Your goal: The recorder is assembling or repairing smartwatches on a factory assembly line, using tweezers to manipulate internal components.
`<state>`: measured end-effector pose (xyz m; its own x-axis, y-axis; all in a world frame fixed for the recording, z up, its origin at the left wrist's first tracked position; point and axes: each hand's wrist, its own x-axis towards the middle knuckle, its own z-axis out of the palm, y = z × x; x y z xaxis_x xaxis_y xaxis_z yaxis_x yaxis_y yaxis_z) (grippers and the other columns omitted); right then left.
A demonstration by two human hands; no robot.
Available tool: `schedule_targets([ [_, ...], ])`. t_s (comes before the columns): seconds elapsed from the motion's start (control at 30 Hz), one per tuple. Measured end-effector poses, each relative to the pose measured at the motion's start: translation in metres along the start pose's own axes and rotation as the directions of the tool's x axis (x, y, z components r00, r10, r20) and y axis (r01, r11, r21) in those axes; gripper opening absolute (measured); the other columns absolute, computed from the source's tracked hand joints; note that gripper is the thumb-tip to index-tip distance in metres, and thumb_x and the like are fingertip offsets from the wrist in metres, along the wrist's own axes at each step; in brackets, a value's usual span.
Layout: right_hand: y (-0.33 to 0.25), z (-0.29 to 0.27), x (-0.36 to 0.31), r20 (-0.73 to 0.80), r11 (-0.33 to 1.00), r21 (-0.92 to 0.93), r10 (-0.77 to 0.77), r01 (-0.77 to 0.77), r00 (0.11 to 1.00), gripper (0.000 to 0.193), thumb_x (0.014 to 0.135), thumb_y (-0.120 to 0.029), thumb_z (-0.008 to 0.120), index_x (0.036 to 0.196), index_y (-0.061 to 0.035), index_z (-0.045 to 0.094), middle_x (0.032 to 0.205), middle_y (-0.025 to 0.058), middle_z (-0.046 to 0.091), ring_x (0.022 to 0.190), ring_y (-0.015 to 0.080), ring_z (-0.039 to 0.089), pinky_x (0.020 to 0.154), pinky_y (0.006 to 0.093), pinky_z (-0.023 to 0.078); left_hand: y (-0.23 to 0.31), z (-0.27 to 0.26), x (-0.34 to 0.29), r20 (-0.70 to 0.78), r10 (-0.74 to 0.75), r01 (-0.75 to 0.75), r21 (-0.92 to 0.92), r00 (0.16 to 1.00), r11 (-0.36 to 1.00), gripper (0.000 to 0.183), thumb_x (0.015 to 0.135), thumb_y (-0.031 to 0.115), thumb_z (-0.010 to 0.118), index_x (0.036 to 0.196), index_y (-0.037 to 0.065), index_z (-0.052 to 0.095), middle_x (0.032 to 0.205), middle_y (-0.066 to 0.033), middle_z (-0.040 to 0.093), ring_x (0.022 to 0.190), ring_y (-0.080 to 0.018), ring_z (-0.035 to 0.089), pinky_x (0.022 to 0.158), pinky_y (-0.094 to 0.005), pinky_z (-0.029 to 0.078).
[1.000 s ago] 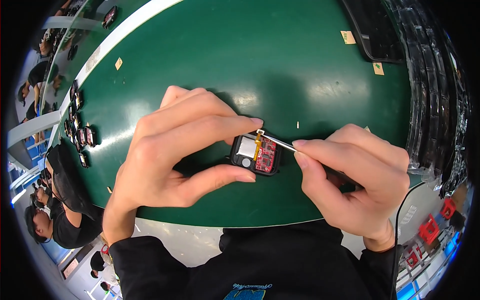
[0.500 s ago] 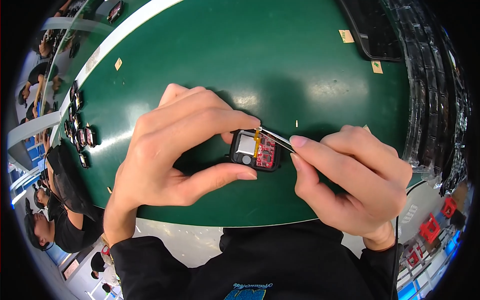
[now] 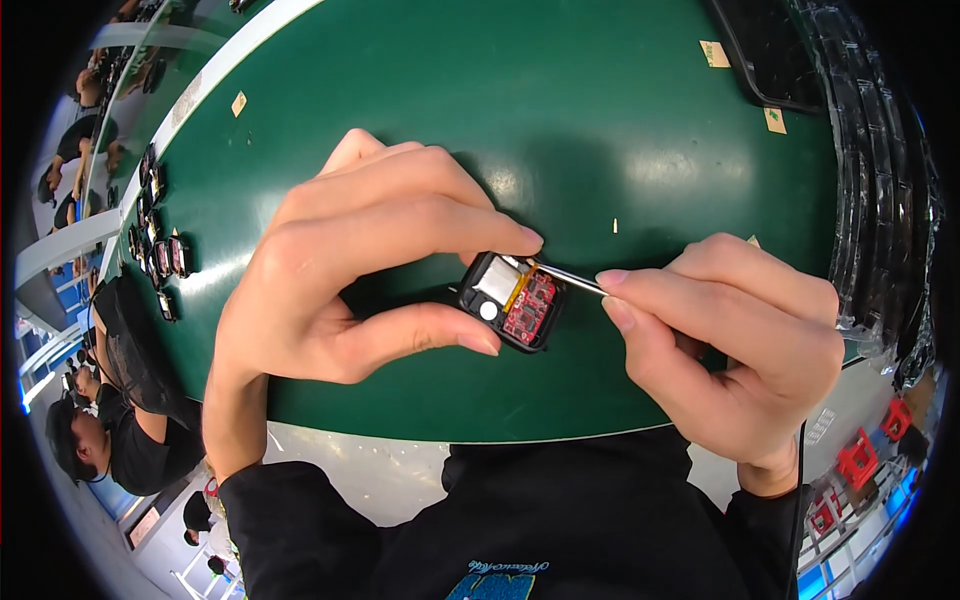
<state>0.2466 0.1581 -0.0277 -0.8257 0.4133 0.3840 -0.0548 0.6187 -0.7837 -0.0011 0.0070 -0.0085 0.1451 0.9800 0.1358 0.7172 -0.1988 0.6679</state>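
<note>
Thumb and index finger of my left hand [image 3: 345, 265] are closed on a small black open electronic device [image 3: 468, 298]. Inside it sit a silver battery pouch [image 3: 495, 280], a red circuit board [image 3: 531, 312], a strip of amber tape [image 3: 518, 291] and a pale round part [image 3: 488, 310]. My right hand [image 3: 745, 345] pinches thin metal tweezers [image 3: 572, 279]. Their tip meets the device's upper right edge, close to my left index fingertip. Whether the tips grip anything is too small to tell.
Several similar devices [image 3: 165, 255] lie at the green table's [image 3: 560, 90] left edge. Far right are a dark phone-like slab [image 3: 770, 55], stacked black trays [image 3: 870, 180] in clear wrap and small paper labels [image 3: 715, 54]. A tiny pale piece [image 3: 615, 226] lies behind the tweezers. Co-workers sit at left.
The device is turned clockwise and tilted more in my left hand. My right hand and the tweezers have shifted slightly to the right, still at the device's edge. The view has shifted slightly.
</note>
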Motion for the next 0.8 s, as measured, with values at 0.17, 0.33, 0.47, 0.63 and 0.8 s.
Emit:
schedule_targets([
  [0.17, -0.0014, -0.0002, 0.0026, 0.040, 1.000, 0.003, 0.020, -0.020, 0.999, 0.023, 0.077, 0.012, 0.081, 0.098, 0.0035, 0.085, 0.072, 0.0046, 0.066, 0.051, 0.0074, 0.052, 0.047, 0.0239, 0.034, 0.0002, -0.0005, -0.0003, 0.010, 0.002, -0.002, 0.013, 1.000, 1.000, 0.063, 0.079, 0.055, 0.089, 0.112, 0.002, 0.084, 0.093, -0.0097, 0.077, 0.078, -0.0207, 0.065, 0.077, -0.0355, 0.034],
  [0.33, -0.0008, 0.0026, 0.0016, 0.028, 1.000, 0.011, 0.009, -0.009, 1.000, 0.023, 0.077, 0.012, 0.081, 0.098, 0.0034, 0.085, 0.071, 0.0043, 0.066, 0.051, 0.0067, 0.052, 0.046, 0.0235, 0.034, 0.0024, -0.0019, 0.0002, 0.024, 0.016, -0.017, 0.033, 1.000, 0.999, 0.060, 0.079, 0.054, 0.090, 0.111, 0.003, 0.084, 0.094, -0.0088, 0.076, 0.076, -0.0202, 0.064, 0.076, -0.0354, 0.035],
  [0.47, -0.0016, 0.0009, 0.0023, 0.018, 0.999, 0.013, 0.030, -0.031, 0.999, 0.025, 0.076, 0.013, 0.080, 0.098, 0.0033, 0.085, 0.070, 0.0039, 0.066, 0.049, 0.0060, 0.051, 0.044, 0.0230, 0.033, 0.0011, -0.0024, 0.0001, 0.028, 0.047, -0.048, 0.068, 0.999, 0.997, 0.059, 0.080, 0.054, 0.090, 0.110, 0.004, 0.084, 0.092, -0.0082, 0.076, 0.074, -0.0195, 0.062, 0.075, -0.0355, 0.035],
  [0.63, -0.0008, -0.0005, 0.0005, 0.027, 1.000, 0.000, 0.004, -0.004, 1.000, 0.025, 0.075, 0.013, 0.080, 0.098, 0.0029, 0.085, 0.070, 0.0036, 0.067, 0.049, 0.0056, 0.051, 0.044, 0.0224, 0.033, 0.0018, -0.0024, 0.0017, 0.016, 0.056, -0.057, 0.074, 0.998, 0.996, 0.059, 0.079, 0.054, 0.090, 0.110, 0.003, 0.084, 0.092, -0.0084, 0.076, 0.072, -0.0200, 0.061, 0.074, -0.0357, 0.036],
  [0.8, -0.0023, -0.0002, -0.0014, 0.004, 0.999, -0.014, -0.031, 0.031, 1.000, 0.025, 0.075, 0.013, 0.080, 0.097, 0.0025, 0.085, 0.070, 0.0035, 0.068, 0.049, 0.0055, 0.051, 0.043, 0.0225, 0.033, 0.0042, -0.0024, 0.0018, 0.016, 0.039, -0.039, 0.044, 0.999, 0.998, 0.060, 0.077, 0.049, 0.093, 0.112, 0.002, 0.084, 0.093, -0.0094, 0.076, 0.075, -0.0212, 0.063, 0.076, -0.0358, 0.036],
])
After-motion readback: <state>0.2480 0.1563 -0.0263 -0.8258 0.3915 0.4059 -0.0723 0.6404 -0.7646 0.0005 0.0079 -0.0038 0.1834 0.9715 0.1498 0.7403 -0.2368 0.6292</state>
